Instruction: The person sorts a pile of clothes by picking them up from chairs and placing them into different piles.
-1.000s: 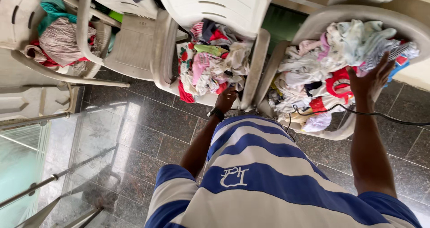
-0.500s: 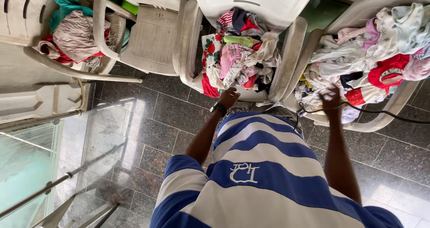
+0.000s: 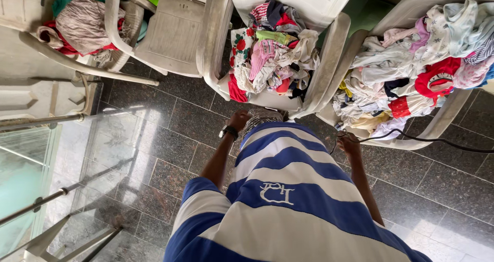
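Head view, looking down the wearer's blue-and-white striped shirt [image 3: 288, 190] onto a dark granite-tile floor [image 3: 175, 138]. The left hand [image 3: 239, 120], with a black wristwatch [image 3: 228, 132] on its wrist, hangs just below the front edge of the middle white plastic chair [image 3: 218, 41]; its fingers are curled together and hold nothing visible. That chair's seat carries a heap of mixed coloured garments [image 3: 272, 56]. The right hand [image 3: 350, 145] sits low beside the shirt, just below the front edge of the right-hand white chair [image 3: 437, 131], close to a black cable [image 3: 411, 137] that runs across that edge; whether its fingers are apart or closed on the cable cannot be told. The right chair's seat holds a larger heap of pale and red baby clothes [image 3: 411, 66]. A third chair [image 3: 172, 35] stands empty-seated at upper left, beside another chair bearing a grey and red bundle [image 3: 82, 23].
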